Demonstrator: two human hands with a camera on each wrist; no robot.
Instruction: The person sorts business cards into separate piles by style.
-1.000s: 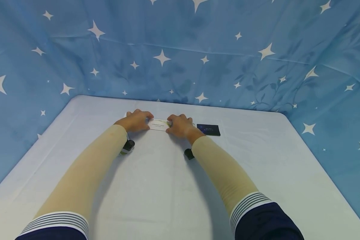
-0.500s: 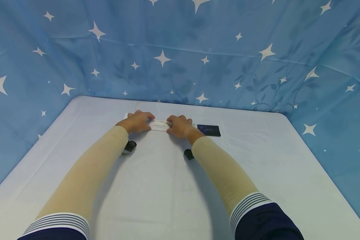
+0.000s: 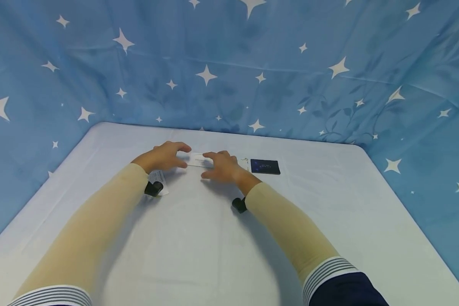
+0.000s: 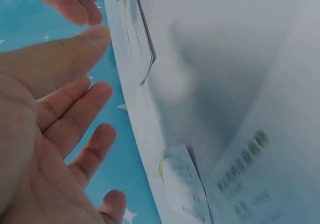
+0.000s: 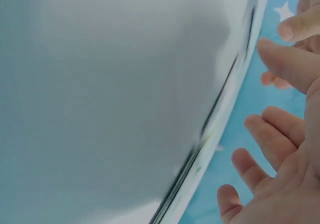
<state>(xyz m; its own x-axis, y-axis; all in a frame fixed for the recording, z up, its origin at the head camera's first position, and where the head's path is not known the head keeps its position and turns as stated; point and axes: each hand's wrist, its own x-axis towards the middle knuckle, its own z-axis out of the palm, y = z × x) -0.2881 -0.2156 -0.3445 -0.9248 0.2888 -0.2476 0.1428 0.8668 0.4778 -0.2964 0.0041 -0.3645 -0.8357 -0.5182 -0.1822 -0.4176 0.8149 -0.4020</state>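
In the head view a white printed card (image 3: 197, 160), like a business card, lies on the white table between the two hands. My left hand (image 3: 162, 156) hovers at its left end, thumb and fingers spread apart. Over its right end is my right hand (image 3: 222, 167), fingers loosely extended and holding nothing. The left wrist view has the left hand (image 4: 55, 129) with separated fingers beside white cards (image 4: 137, 34). The right hand (image 5: 280, 154) in the right wrist view is likewise spread, beside thin card edges (image 5: 215, 107).
Right of the hands lies a dark blue card (image 3: 265, 166), next to a partly hidden white card (image 3: 244, 164). A printed white paper (image 3: 160, 178) shows by the left wrist. Behind the table (image 3: 199, 238) hangs a blue star-patterned curtain (image 3: 229, 51).
Both hands have let go of the middle white card. The left hand has moved left, and the right hand has shifted slightly left and toward the wearer. More of the white card on the right shows.
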